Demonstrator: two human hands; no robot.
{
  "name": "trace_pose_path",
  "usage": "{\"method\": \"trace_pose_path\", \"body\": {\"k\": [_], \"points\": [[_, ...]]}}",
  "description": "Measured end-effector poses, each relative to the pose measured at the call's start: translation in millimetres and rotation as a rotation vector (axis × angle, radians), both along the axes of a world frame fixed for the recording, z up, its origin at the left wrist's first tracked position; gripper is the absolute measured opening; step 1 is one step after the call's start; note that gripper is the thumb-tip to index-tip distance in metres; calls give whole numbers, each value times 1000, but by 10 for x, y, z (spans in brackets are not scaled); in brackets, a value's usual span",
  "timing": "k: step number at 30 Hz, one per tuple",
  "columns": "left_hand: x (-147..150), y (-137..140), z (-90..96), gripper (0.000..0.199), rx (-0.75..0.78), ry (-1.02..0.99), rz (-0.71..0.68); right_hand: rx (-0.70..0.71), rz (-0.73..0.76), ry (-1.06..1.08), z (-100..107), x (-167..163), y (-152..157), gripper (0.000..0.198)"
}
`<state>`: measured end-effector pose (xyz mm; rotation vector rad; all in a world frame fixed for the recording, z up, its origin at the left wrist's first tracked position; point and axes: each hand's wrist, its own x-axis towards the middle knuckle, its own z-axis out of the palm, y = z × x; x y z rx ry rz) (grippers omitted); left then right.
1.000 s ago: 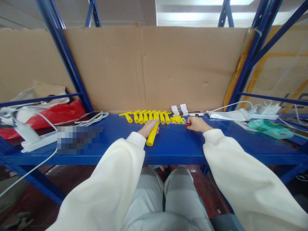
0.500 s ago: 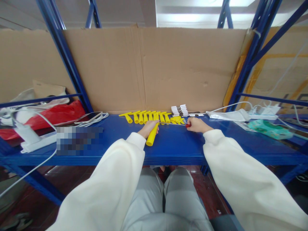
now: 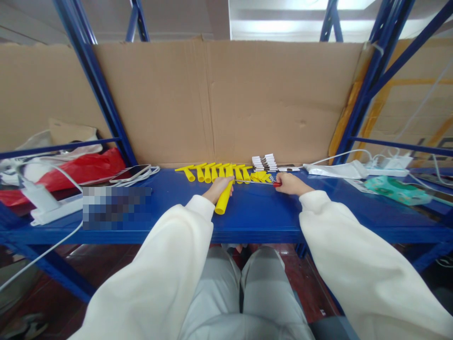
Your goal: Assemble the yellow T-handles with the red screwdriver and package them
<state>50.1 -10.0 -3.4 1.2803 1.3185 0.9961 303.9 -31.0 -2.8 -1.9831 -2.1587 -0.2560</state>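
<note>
My left hand (image 3: 213, 190) is wrapped round a yellow T-shaped tool with a thick tubular handle (image 3: 222, 202), the handle's end pointing toward me. From the right, my right hand (image 3: 290, 183) grips the red handle of a screwdriver (image 3: 255, 182). Its thin shaft runs left to the head of the yellow tool, where my left fingers hide part of the contact. Behind my hands several like yellow tools (image 3: 207, 174) lie in a row. Small flat yellow pieces (image 3: 261, 176) are heaped just left of my right hand, beside what look like small metal parts (image 3: 272, 178).
A stack of white-and-dark strips (image 3: 264, 163) lies by the upright cardboard (image 3: 247, 104) at the back of the blue table (image 3: 184, 208). On the left are a phone (image 3: 130, 173), cable and power strip (image 3: 58, 210); on the right, a green packet (image 3: 396, 190) and chargers (image 3: 387, 165).
</note>
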Motion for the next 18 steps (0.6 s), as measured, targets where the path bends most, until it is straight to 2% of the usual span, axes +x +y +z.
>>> {"method": "trace_pose_path", "body": {"k": [18], "points": [[-1, -14, -3, 29, 90, 12, -14, -2, 7, 56, -13, -4, 13, 15]]}}
